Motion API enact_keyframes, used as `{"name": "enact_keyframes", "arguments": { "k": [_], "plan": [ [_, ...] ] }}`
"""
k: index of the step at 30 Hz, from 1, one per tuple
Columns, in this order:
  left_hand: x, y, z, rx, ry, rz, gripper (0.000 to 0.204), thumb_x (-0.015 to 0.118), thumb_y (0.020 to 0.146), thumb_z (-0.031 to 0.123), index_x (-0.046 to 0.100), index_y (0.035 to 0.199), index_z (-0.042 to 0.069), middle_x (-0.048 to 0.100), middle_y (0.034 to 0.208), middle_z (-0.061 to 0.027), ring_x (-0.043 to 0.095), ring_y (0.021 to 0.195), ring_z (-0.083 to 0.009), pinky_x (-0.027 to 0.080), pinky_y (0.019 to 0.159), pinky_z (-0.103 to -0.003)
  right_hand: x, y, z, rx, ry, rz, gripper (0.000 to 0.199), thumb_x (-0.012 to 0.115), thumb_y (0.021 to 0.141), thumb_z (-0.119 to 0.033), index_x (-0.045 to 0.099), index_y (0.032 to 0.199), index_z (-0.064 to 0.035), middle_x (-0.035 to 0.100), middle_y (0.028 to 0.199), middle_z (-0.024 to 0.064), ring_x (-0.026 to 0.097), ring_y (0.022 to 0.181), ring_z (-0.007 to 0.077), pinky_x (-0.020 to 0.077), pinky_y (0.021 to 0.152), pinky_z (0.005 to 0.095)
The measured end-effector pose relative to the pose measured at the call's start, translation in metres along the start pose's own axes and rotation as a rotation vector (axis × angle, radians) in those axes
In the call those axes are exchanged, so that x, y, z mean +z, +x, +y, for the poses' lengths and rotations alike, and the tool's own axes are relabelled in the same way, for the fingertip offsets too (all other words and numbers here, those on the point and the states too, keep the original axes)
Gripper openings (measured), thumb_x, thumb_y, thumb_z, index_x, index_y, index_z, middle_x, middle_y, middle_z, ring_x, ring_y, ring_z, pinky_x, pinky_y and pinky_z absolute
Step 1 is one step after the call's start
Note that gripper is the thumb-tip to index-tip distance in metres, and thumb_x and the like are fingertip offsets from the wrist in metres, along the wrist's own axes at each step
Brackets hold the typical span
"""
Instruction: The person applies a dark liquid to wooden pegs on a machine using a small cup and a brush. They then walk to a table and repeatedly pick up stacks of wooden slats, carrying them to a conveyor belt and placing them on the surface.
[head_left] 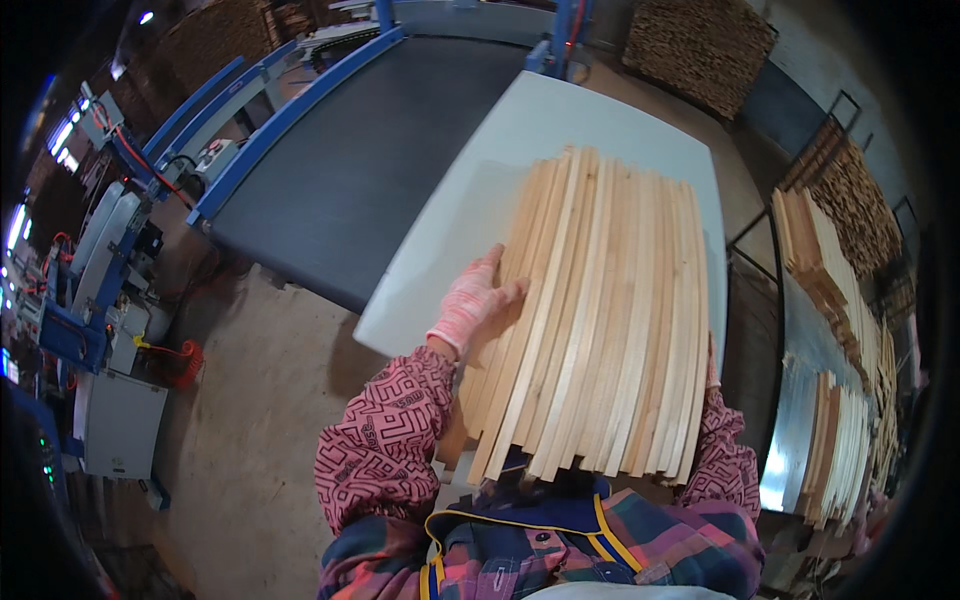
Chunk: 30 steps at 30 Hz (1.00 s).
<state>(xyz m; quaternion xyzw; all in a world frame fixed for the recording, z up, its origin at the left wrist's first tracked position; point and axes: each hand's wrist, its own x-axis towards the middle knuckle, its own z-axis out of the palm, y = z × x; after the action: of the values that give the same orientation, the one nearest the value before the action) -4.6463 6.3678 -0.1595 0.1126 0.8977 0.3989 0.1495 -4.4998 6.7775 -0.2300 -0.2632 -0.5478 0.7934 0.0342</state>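
Observation:
A wide layer of long, pale wooden strips [600, 320] lies side by side, running from the white board [440, 230] towards my body. Their near ends are uneven and reach over the board's near side. My left hand [478, 300], in a pink-and-white knit glove, is at the left edge of the strips, its fingers and thumb stretched apart and not wrapped around them. Along the right edge only a sliver of my right hand [712, 365] shows; the strips hide its fingers. Patterned pink sleeve covers are on both forearms.
A dark conveyor belt [370, 150] with blue side rails adjoins the board's left. Machinery with a grey cabinet [118, 425] and a red coiled hose [186, 362] stands further left. On the right, a metal-topped table [795, 420] carries more strips. Large wood stacks [695, 50] stand behind.

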Motion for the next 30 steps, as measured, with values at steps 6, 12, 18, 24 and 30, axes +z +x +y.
{"name": "enact_keyframes", "arguments": {
  "k": [6, 12, 18, 24, 30],
  "plan": [
    [-0.073, 0.014, -0.147, 0.399, -0.168, 0.108, 0.06, 0.054, 0.1, 0.038, 0.04, 0.154, 0.017, 0.05, 0.145, -0.026, 0.046, 0.135, -0.0456, 0.039, 0.112, -0.042, 0.144, 0.057, 0.015, 0.06, 0.145, -0.053, 0.064, 0.046, 0.105, -0.046, 0.041, 0.151, -0.0019, 0.054, 0.147, 0.0126, 0.058, 0.127, 0.025, 0.0508, 0.105, 0.0378],
    [-0.235, 0.034, -0.25, 0.207, -0.45, 0.092, 0.047, 0.06, 0.099, 0.016, 0.056, 0.146, 0.014, 0.042, 0.155, -0.0227, 0.033, 0.148, -0.0327, 0.028, 0.12, -0.033, 0.341, 0.1, 0.06, -0.02, 0.189, -0.15, 0.062, 0.046, 0.105, -0.046, 0.041, 0.152, -0.0044, 0.055, 0.145, 0.0118, 0.059, 0.126, 0.024, 0.0525, 0.102, 0.0366],
    [-0.439, 0.088, -0.433, 0.226, -0.321, 0.154, 0.041, 0.059, 0.103, 0.019, 0.059, 0.142, 0.008, 0.048, 0.151, -0.0165, 0.04, 0.143, -0.0259, 0.031, 0.117, -0.031, 0.641, 0.124, 0.11, -0.086, 0.251, -0.194, 0.062, 0.058, 0.1, -0.05, 0.053, 0.143, -0.006, 0.062, 0.134, 0.0099, 0.061, 0.117, 0.022, 0.0496, 0.102, 0.0352],
    [-0.577, 0.143, -0.476, 0.117, -0.84, 0.05, 0.039, 0.057, 0.105, 0.022, 0.06, 0.137, 0.0, 0.066, 0.126, -0.0052, 0.061, 0.112, -0.0128, 0.048, 0.101, -0.027, 0.712, 0.2, 0.194, -0.915, -1.331, 0.107, 0.048, 0.049, 0.105, -0.023, 0.044, 0.149, -0.0038, 0.062, 0.136, 0.0166, 0.064, 0.115, 0.0292, 0.0537, 0.097, 0.0403],
    [-0.575, 0.138, -0.504, 0.038, -0.76, 0.113, 0.046, 0.062, 0.103, 0.021, 0.055, 0.142, -0.002, 0.066, 0.11, -0.0011, 0.059, 0.098, -0.0074, 0.049, 0.089, -0.023, 0.774, 0.172, 0.119, -0.445, -1.765, -0.12, 0.04, 0.04, 0.105, -0.027, 0.055, 0.134, -0.0046, 0.071, 0.101, 0.0203, 0.069, 0.091, 0.0406, 0.0568, 0.079, 0.0503]
  ]
}}
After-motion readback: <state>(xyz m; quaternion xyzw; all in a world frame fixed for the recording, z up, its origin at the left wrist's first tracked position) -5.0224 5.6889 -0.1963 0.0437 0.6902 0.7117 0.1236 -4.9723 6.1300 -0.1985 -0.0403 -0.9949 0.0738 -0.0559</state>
